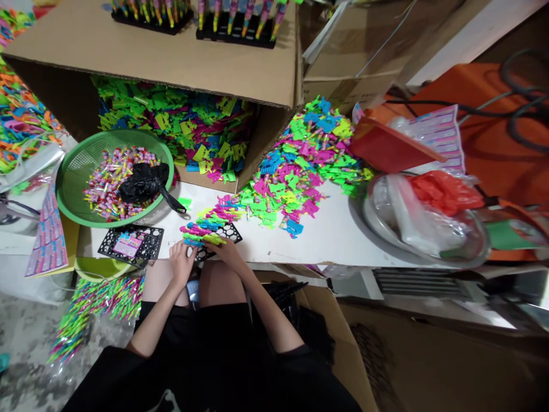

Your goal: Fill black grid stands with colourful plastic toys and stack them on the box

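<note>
- In the head view, the left hand has its fingertips at the near-left end of a dense cluster of coloured plastic pieces, close to the near edge of the bench.
- The right hand reaches the near-right side of the same cluster; whether either of the hands pinches a piece or only touches it, I cannot tell.
- The cluster sits over a black lattice rack, pink, blue, green and yellow pieces packed in slanting rows. The rack's right part shows open holes, so by my judgement it is only partly covered; how many holes are filled underneath is hidden.
- To the left, near the same edge, a second lattice rack lies flat with a pink card on it and no pieces standing in it.
- On top of the cardboard box, two black stands, a left one and a right one, hold rows of upright filled sticks; these look the most complete.
- Much remains loose: a heap of coloured pieces beside the box, more inside it, and small candy tubes in the green basket, partly under a black plastic bag.
</note>
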`<state>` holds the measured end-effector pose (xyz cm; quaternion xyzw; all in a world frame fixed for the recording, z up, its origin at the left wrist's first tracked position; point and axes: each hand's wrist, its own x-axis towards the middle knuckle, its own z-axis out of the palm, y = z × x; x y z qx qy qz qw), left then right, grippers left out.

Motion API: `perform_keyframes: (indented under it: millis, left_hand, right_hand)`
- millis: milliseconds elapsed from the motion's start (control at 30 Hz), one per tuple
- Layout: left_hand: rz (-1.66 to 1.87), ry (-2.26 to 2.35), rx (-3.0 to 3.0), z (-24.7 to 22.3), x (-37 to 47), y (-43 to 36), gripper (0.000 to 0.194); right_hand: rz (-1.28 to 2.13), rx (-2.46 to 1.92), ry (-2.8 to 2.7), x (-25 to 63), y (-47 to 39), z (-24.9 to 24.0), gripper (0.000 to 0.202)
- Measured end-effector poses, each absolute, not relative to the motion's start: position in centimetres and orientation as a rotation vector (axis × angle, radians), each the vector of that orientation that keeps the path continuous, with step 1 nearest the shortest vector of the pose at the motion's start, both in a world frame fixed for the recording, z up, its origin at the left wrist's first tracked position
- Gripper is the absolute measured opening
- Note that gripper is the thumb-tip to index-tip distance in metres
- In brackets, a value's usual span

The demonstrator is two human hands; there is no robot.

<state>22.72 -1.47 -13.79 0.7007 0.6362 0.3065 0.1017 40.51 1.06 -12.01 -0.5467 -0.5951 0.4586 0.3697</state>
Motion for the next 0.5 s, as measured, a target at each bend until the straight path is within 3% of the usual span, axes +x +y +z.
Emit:
perform_keyframes:
  millis: [500]
  left_hand:
    - [0.892, 1.873, 2.048, -13.9, 22.6, -1.4, 0.021]
  right_hand:
    - [1.167, -1.383, -1.537, 39.7, 0.9, -13.2, 0.027]
